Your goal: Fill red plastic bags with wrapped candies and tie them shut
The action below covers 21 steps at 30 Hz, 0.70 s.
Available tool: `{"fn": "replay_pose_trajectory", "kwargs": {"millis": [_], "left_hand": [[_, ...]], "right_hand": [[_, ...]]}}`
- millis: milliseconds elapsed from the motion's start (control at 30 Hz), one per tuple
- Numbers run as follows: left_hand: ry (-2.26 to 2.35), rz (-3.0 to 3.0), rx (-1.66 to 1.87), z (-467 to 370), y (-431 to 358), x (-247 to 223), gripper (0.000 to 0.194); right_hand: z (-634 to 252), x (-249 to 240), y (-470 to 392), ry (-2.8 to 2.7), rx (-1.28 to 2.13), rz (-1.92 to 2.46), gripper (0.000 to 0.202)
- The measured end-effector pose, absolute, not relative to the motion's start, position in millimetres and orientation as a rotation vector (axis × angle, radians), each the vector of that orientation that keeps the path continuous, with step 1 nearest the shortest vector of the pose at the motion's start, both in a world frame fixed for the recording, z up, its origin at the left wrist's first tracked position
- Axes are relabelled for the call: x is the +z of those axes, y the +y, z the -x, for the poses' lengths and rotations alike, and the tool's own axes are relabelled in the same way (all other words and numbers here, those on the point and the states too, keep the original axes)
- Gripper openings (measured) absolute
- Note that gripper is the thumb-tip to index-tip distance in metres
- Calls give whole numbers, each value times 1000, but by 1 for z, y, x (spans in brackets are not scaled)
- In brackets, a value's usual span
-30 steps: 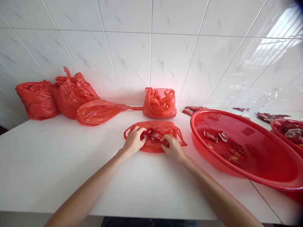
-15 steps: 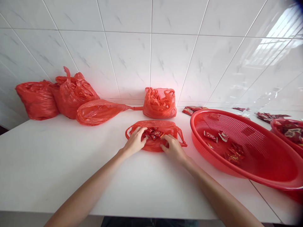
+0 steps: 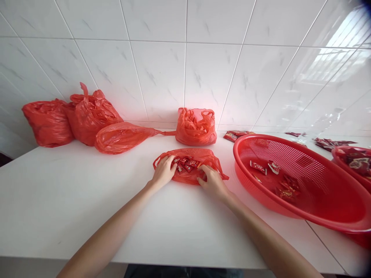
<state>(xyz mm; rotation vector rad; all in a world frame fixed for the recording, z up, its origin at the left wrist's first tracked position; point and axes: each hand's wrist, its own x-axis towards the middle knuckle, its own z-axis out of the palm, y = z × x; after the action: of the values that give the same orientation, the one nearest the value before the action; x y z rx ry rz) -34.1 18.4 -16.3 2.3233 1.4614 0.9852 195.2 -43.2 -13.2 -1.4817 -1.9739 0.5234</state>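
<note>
A red plastic bag [image 3: 206, 154] lies on the white table with its mouth spread, and several small red-wrapped packets [image 3: 188, 164] show inside it. My left hand [image 3: 164, 170] holds the bag's left side, fingers curled over the rim and partly hidden. On the right side, my right hand [image 3: 213, 181] has its thumb and fingers closed on the bag's edge, close to the packets. The bag's handle loops stick out past both hands.
A large red plastic basket [image 3: 240, 170] with several packets stands to the right, a smaller red basket [image 3: 348, 170] beyond it. A filled red bag [image 3: 196, 127] sits by the wall. More red bags [image 3: 49, 123] stand at the back left, with a limp bag [image 3: 121, 137] in front.
My left hand has shifted slightly left with the bag's rim, so the mouth is wider and more packets show. My right hand has barely moved.
</note>
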Motion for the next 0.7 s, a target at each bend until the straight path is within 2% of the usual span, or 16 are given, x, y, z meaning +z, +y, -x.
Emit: {"fn": "replay_pose_trajectory", "kwargs": {"millis": [267,400,567,700], "left_hand": [[1500,-2268,1141,34,23,-19,25],[1255,-2203,1345,29,14,-7,24],[848,-2104,1279,12,-14,10,28],[761,-2014,1240,2,-27,15,28]], "right_hand": [[-195,-11,-44,-1971,522,1488,11],[-192,-5,-46,-1846,548,1363,1],[-187,11,-51,-1584,824,1049,25],[-187,17,-54,-1511,995,948,23]]}}
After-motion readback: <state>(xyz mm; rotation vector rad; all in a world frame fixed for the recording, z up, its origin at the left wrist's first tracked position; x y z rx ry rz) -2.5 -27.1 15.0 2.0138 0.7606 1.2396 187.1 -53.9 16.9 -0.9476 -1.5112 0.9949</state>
